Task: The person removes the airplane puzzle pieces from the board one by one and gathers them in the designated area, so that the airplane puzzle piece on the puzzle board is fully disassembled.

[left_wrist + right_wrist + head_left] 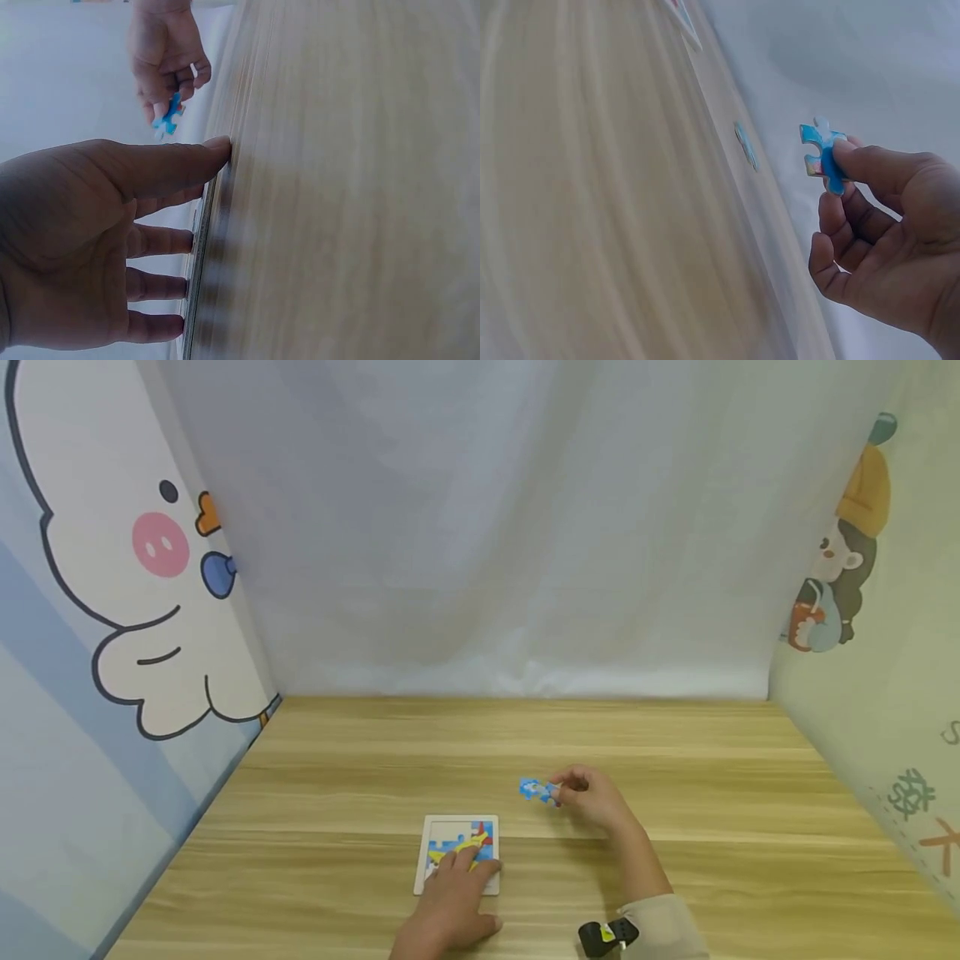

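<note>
A white-framed jigsaw board (pixel 420 862) lies on the table, partly filled with blue, yellow and red pieces. Its upper left area is bare. My left hand (pixel 459 900) rests on the lower part with fingers spread and fairly straight, hiding some of the picture. Up and to the right, my right hand (pixel 596 800) pinches a blue jigsaw piece (pixel 826 159) between thumb and fingers, raised above the table. Another blue jigsaw piece (pixel 745 147) lies on the tabletop, left of that hand. In the left wrist view, the left fingertips touch the board's edge (pixel 192 296).
The wood-grain table (pixel 337 777) runs back to a pale grey curtain (pixel 480 527). Cartoon-printed panels stand at the left (pixel 75 568) and right (pixel 862 693). A black strapped device (pixel 607 937) is at the right wrist, by a beige sleeve (pixel 663 928).
</note>
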### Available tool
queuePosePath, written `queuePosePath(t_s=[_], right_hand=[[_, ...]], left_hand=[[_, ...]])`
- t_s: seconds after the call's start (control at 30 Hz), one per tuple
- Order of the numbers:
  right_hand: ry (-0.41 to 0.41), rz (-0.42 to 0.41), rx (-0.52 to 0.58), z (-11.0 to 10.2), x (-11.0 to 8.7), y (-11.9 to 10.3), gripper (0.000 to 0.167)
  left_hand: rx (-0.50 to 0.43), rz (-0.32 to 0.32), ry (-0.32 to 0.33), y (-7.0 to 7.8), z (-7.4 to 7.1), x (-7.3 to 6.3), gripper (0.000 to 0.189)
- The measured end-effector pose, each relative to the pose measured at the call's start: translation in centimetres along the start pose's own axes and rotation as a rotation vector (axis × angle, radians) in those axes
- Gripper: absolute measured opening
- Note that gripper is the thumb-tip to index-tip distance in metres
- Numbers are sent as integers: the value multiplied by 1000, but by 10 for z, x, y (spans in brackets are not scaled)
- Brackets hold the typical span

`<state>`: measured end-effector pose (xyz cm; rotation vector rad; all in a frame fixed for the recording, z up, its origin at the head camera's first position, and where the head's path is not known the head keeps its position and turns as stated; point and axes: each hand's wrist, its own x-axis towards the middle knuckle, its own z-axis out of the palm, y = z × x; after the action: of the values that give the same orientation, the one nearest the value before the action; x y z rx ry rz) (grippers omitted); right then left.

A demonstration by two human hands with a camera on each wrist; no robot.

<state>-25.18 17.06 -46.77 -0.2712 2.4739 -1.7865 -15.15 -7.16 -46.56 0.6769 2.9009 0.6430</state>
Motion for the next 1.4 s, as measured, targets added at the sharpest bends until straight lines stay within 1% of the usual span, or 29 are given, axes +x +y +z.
queuePosePath(t_s=[0.13, 0.27, 0.43, 0.63, 0.87, 0.97, 1.1, 1.23, 1.4], right_hand=[[3, 9, -36, -10, 2, 5, 18], [23, 21, -104, -18, 3, 10, 16], [26, 33, -168, -25, 14, 18, 14], [46, 34, -189, -21, 26, 26, 14], [108, 67, -241, -16, 34, 27, 14], [111, 69, -272, -16, 35, 26, 14], [96, 62, -322, -15, 36, 27, 13], [99, 72, -353, -13, 36, 26, 13], [119, 108, -382, -13, 36, 24, 12]], left_hand=[[27, 1, 13, -1, 1, 0, 60], [32, -3, 2, -3, 2, -1, 62], [27, -18, -14, -8, 5, 2, 63], [8, -25, -20, -11, 6, 3, 63], [0, -19, -17, -8, 5, 2, 62], [4, -17, -15, -6, 4, 2, 62], [9, -21, -11, -6, 3, 1, 62], [-6, -23, -8, -6, 3, -1, 62], [-3, -15, -4, -4, 4, 1, 63]])
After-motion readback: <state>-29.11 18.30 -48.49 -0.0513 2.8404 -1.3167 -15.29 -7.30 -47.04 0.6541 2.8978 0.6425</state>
